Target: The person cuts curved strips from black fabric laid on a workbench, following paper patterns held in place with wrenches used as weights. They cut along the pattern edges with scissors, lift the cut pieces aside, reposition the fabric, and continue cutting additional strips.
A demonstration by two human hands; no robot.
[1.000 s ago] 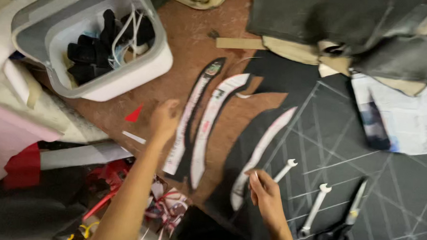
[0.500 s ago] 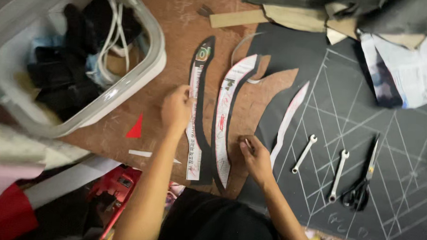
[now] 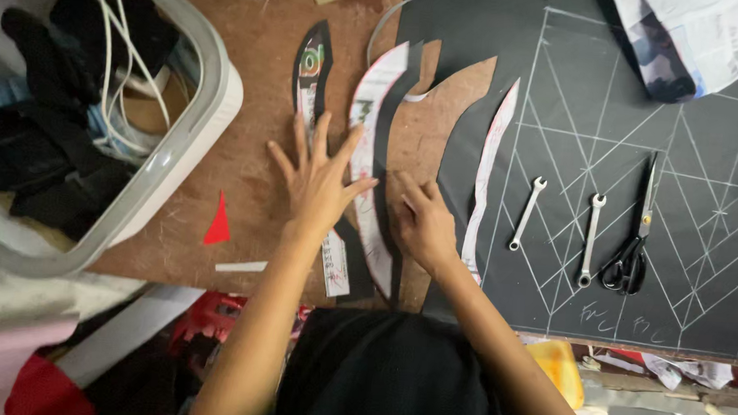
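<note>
My left hand (image 3: 320, 180) lies flat with fingers spread on two long curved paper pattern strips (image 3: 372, 107) that rest on a brown board (image 3: 258, 75). My right hand (image 3: 425, 223) presses with bent fingers on a thin black strip (image 3: 387, 133) and the brown curved piece (image 3: 429, 110) beside it. A third pale curved strip (image 3: 489, 155) lies just right of that hand on the black sheet (image 3: 702, 275) marked with chalk lines. Neither hand lifts anything.
A white plastic bin (image 3: 195, 156) with black items and white cords stands at the left. Two small wrenches (image 3: 526, 211) (image 3: 590, 238) and black scissors (image 3: 634, 238) lie on the black sheet. A red scrap (image 3: 218, 222) sits on the board. Papers (image 3: 706, 40) are at top right.
The view has moved closer and lower. My left hand has spread flat over the paper strips, and my right hand has shifted up beside it onto the black strip.
</note>
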